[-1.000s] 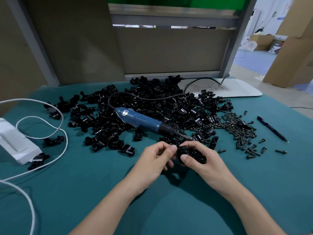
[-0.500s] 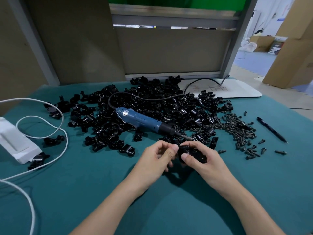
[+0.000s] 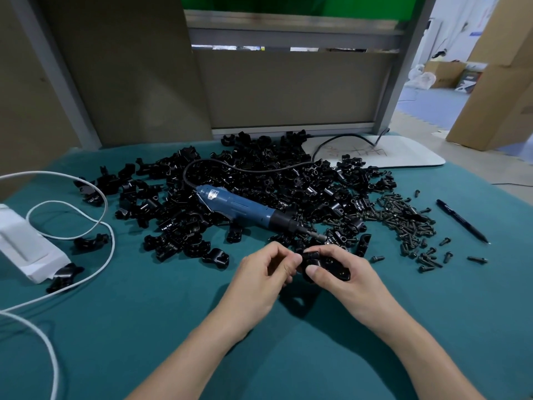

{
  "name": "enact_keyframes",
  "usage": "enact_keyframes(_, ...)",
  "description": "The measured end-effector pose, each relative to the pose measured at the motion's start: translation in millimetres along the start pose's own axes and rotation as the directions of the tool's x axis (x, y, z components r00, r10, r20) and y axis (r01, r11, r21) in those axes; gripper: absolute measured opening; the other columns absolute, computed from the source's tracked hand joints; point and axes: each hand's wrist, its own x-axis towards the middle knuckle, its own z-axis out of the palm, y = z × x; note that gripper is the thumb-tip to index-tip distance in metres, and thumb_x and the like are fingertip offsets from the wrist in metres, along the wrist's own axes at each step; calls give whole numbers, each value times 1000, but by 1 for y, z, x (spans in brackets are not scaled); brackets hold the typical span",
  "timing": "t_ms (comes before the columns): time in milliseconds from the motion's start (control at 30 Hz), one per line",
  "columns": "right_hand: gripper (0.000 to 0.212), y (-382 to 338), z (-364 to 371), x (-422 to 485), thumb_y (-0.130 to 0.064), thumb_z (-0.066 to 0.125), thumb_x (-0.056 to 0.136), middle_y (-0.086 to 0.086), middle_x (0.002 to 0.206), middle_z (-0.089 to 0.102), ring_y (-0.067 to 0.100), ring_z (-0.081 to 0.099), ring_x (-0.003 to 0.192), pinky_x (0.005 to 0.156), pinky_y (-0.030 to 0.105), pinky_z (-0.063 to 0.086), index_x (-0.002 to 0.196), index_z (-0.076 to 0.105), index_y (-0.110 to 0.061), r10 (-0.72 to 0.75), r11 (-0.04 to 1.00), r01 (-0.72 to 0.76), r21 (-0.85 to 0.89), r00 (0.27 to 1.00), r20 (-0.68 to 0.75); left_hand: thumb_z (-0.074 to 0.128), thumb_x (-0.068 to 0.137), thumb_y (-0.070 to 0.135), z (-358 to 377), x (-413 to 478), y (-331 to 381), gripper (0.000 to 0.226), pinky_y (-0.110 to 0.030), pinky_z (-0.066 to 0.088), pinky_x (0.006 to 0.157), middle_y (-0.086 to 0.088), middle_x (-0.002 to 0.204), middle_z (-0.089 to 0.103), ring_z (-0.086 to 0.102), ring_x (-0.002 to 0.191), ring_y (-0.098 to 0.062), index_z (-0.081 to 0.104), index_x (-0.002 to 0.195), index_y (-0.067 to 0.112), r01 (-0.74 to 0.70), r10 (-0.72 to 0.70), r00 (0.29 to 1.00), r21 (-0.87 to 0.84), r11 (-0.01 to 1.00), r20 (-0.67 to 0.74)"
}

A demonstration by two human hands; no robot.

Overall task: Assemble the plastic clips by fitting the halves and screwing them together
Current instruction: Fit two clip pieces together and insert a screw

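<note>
Just before the pile of clip halves [image 3: 259,180], a plastic clip [image 3: 327,265] is held in both hands above the green table cover [image 3: 144,313].
It is cradled by the right hand [image 3: 350,274], fingers curled beneath and thumb pressed on top, while its left end is pinched by the thumb and forefinger of the left hand [image 3: 264,274]; the halves are judged to be squeezed together this way so that they seat before a screw is driven. Whether they are fully mated cannot be told, the joint being hidden by fingers. The electric screwdriver [image 3: 245,207] is laid on that pile with its bit toward the hands, and loose screws [image 3: 403,220] are heaped near on the right, probably for quick reach.
</note>
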Motion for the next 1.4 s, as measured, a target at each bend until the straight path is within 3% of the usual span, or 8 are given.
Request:
enact_keyframes(167, 20, -2, -1, 0, -42, 71, 86, -11, 99, 77, 4, 73, 92, 78, 13, 50, 106, 74, -41, 31, 995, -33, 96, 999, 20, 58, 98, 48, -3, -1, 1, 13, -13, 46, 69, 20, 88, 68, 64, 84, -4, 63, 94, 36, -186, 199, 979, 237, 954, -35)
enact_keyframes(433, 30, -5, 1, 2, -26, 72, 88, 10, 118, 74, 25, 70, 116, 86, 37, 62, 117, 77, -18, 113, 871, -140, 472, 990, 86, 57, 92, 50, 3, 2, 9, 17, -9, 45, 72, 21, 92, 70, 67, 89, -1, 65, 95, 36, -220, 245, 965, 219, 951, -97)
enact_keyframes(567, 41, -11, -18, 9, -21, 65, 89, 21, 122, 73, 31, 73, 108, 78, 31, 63, 125, 65, 0, 149, 560, -28, 828, 987, -67, 50, 96, 53, 13, 23, 27, 22, -18, 50, 72, 15, 92, 70, 66, 86, -7, 63, 106, 38, -190, 215, 968, 176, 966, -130)
enact_keyframes(700, 37, -6, -50, 9, -24, 67, 88, 19, 121, 74, 32, 74, 109, 73, 25, 63, 113, 69, 4, 276, 295, 229, 928, 909, -312, 54, 101, 41, 37, 69, 46, 8, -14, 45, 66, 12, 79, 66, 59, 75, -2, 59, 105, 36, -155, 185, 981, 353, 923, -52)
enact_keyframes(800, 31, 2, -62, 7, -24, 70, 85, 18, 117, 75, 32, 73, 110, 74, 27, 63, 100, 76, 2, 353, 146, 344, 928, 858, -373, 53, 101, 35, 64, 109, 56, 9, -22, 45, 73, 16, 86, 64, 59, 80, 1, 59, 106, 31, -171, 137, 985, 560, 811, 101)
enact_keyframes(900, 26, 8, -68, 9, -26, 71, 86, 16, 115, 76, 27, 74, 109, 76, 26, 63, 92, 82, -2, 399, 89, 419, 903, 816, -418, 47, 103, 32, 92, 142, 60, 21, -39, 50, 89, 5, 107, 66, 59, 102, -18, 62, 113, 21, -243, 95, 968, 769, 592, 233)
enact_keyframes(1067, 22, 18, -77, 10, -19, 65, 96, 16, 110, 76, 27, 73, 110, 70, 26, 63, 107, 69, -1, 509, -26, 500, 865, 752, -419, 45, 104, 34, 129, 172, 58, 29, -43, 42, 98, -7, 124, 56, 53, 118, -29, 58, 125, 17, -326, -29, 938, 909, 261, 345)
enact_keyframes(1400, 26, 20, -77, 12, -20, 66, 94, 16, 103, 77, 26, 78, 91, 66, 26, 63, 109, 68, 2, 526, -71, 497, 865, 755, -391, 56, 103, 21, 159, 189, 63, 23, -41, 38, 79, -11, 126, 52, 53, 117, -32, 56, 124, 11, -348, -139, 923, 932, 100, 359)
